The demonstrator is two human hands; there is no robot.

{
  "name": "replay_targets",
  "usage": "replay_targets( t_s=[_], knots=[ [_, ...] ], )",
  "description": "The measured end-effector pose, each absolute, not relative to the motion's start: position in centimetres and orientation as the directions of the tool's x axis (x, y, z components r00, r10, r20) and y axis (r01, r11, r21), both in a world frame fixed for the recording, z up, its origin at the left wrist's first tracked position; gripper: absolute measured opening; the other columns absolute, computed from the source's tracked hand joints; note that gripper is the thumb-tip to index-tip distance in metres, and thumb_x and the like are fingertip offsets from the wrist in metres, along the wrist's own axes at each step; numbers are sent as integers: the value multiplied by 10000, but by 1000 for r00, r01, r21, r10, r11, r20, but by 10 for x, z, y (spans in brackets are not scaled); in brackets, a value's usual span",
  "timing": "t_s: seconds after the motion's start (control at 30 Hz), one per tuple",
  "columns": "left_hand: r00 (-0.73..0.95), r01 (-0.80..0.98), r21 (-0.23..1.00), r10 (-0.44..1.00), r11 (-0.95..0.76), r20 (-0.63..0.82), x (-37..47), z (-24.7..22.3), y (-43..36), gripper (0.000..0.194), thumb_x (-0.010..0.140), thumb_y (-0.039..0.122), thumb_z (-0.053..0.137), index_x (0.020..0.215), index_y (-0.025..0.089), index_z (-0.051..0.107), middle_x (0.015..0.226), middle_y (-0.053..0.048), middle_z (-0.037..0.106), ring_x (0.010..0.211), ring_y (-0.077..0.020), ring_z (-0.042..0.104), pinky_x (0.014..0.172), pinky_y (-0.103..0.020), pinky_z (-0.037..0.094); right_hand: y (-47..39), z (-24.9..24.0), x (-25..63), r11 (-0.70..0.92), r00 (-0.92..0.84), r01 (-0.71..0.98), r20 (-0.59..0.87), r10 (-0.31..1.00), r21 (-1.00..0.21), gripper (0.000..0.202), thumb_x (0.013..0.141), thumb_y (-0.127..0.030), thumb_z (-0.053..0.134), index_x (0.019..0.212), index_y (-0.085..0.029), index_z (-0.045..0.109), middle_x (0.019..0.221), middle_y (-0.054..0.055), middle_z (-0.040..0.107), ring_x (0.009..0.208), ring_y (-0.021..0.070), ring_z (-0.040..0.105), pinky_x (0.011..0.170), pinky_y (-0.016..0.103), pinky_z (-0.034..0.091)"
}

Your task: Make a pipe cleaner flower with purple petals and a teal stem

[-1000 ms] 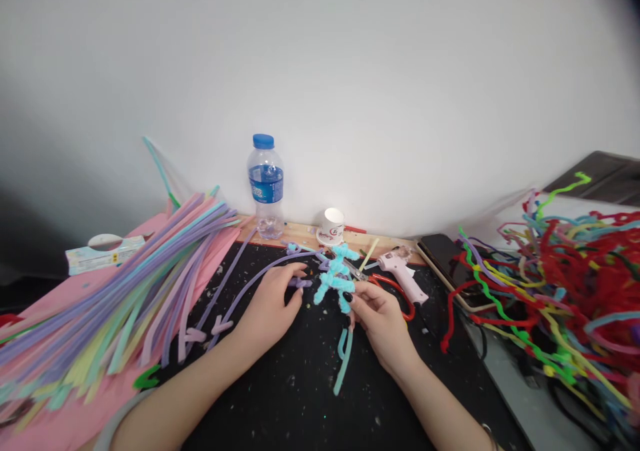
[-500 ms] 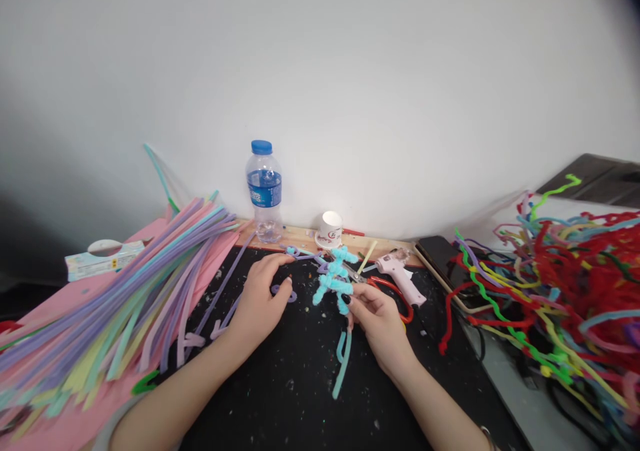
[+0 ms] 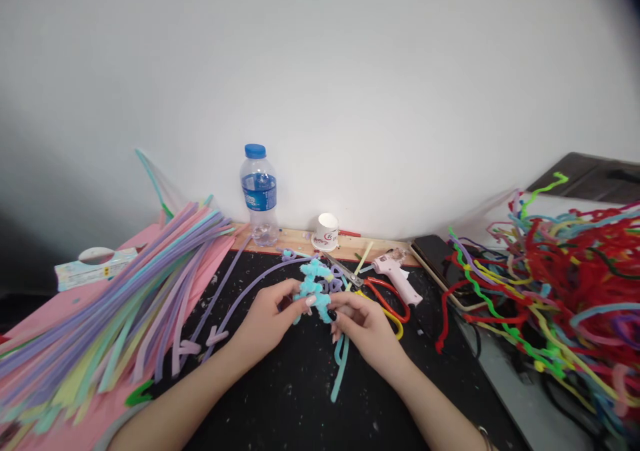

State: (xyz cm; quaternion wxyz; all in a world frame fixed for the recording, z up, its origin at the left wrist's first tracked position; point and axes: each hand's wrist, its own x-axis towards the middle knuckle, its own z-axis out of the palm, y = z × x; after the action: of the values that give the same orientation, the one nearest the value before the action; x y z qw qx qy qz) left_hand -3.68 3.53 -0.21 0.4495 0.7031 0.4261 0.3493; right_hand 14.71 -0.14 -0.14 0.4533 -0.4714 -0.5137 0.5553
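A fluffy turquoise pipe cleaner shape (image 3: 316, 271) with several stubby arms is held between both hands above the black mat (image 3: 280, 397). My left hand (image 3: 277, 314) pinches its lower left part between thumb and fingers. Gripping its lower right end is my right hand (image 3: 360, 324), thumb and fingers closed on it. A pale teal pipe cleaner (image 3: 340, 374) with a bent loop hangs below the right fingers; whether it joins the shape is hidden. Just behind lie purple curled pipe cleaner pieces (image 3: 334, 281) and red-handled scissors (image 3: 387, 291).
Pastel pipe cleaners (image 3: 130, 304) fan out on the left over a pink sheet. At the back stand a plastic bottle (image 3: 259, 194) and a paper cup (image 3: 327, 231). A pink glue gun (image 3: 399, 279), a phone (image 3: 434, 254) and a tangled pipe cleaner heap (image 3: 575, 291) are on the right.
My left hand has moved right from the mat and taken hold of the turquoise shape. The shape has shifted left in my right hand. The view has turned slightly.
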Motion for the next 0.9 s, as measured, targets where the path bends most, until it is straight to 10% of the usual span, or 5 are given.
replay_targets(
  t_s=[0.27, 0.7, 0.9],
  knots=[
    [493, 274, 933, 867, -234, 72, -34, 4, 30, 175, 812, 326, 568, 767, 168, 627, 733, -3, 617, 720, -166, 546, 677, -252, 404, -5, -3, 149, 121, -180, 296, 69, 981, -947, 80, 799, -231, 579, 792, -174, 635, 574, -49, 442, 518, 105, 364, 496, 229, 289],
    [481, 192, 969, 876, -152, 42, -34, -2, 31, 183, 803, 322, 588, 723, 157, 583, 642, 28, 544, 629, -128, 505, 595, -223, 399, -7, -2, 151, 79, -170, 159, 52, 984, -984, 162, 806, -297, 591, 705, -178, 547, 589, -53, 410, 540, 106, 358, 507, 221, 282],
    [378, 112, 991, 926, -67, 20, -33, -2, 32, 284, 822, 318, 568, 1061, 174, 626, 1046, -64, 679, 928, -197, 620, 827, -288, 473, -4, -6, 152, 102, -20, 191, 100, 995, -976, 167, 796, -316, 590, 718, -174, 551, 607, -35, 447, 528, 113, 394, 497, 230, 315]
  ],
)
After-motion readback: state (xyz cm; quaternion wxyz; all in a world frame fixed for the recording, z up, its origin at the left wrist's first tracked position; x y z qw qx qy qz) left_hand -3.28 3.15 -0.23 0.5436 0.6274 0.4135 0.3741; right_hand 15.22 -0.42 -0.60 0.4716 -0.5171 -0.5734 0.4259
